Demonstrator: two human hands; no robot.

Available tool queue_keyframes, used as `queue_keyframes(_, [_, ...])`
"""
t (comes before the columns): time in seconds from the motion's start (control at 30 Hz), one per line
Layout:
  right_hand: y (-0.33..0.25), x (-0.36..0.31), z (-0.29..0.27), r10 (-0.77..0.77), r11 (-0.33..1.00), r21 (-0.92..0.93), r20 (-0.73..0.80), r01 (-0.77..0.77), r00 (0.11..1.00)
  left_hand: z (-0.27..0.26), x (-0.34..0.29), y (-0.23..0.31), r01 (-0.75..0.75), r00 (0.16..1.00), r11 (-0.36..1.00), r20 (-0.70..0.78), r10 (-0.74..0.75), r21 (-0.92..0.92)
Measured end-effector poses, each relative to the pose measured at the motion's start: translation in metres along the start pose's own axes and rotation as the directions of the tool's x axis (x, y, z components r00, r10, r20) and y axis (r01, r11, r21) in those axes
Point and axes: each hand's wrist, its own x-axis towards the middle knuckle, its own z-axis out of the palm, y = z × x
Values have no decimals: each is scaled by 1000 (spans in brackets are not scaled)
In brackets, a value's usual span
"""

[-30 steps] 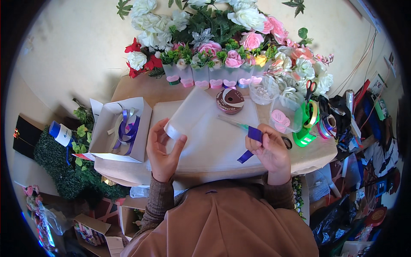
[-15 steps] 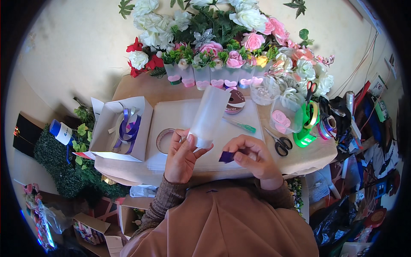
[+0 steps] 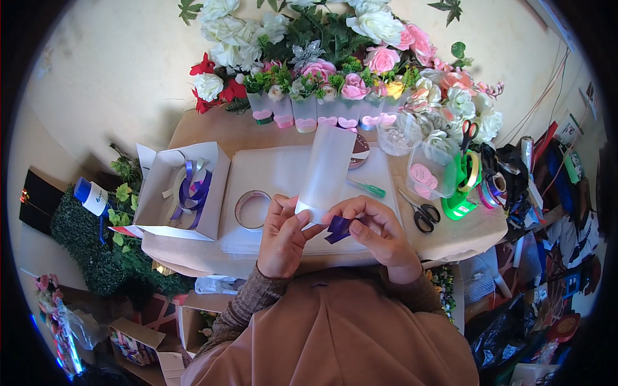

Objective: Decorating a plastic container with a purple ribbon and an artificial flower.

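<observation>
A brown-covered table (image 3: 193,132) bears a stack of paper sheets (image 3: 273,174), and above them a pale tube (image 3: 328,161) stands tilted in the left hand (image 3: 283,241), fingers curled round its lower end, thumb pressed against it. The right hand (image 3: 383,239) has just closed in, thumb and forefinger pinching a purple ribbon (image 3: 338,229), which brings it right beside the tube's base, where both can be handled together; whether they touch, one cannot tell
</observation>
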Motion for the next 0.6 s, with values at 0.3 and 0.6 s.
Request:
queue_keyframes(0.3, [-5, 4, 5, 25, 973, -221, -161, -61, 987, 5, -2, -1, 29, 999, 998, -33, -31, -57])
queue_keyframes(0.6, [0, 9, 6, -15, 946, -321, -200, -51, 980, 5, -2, -3, 12, 1000, 999, -17, -13, -49])
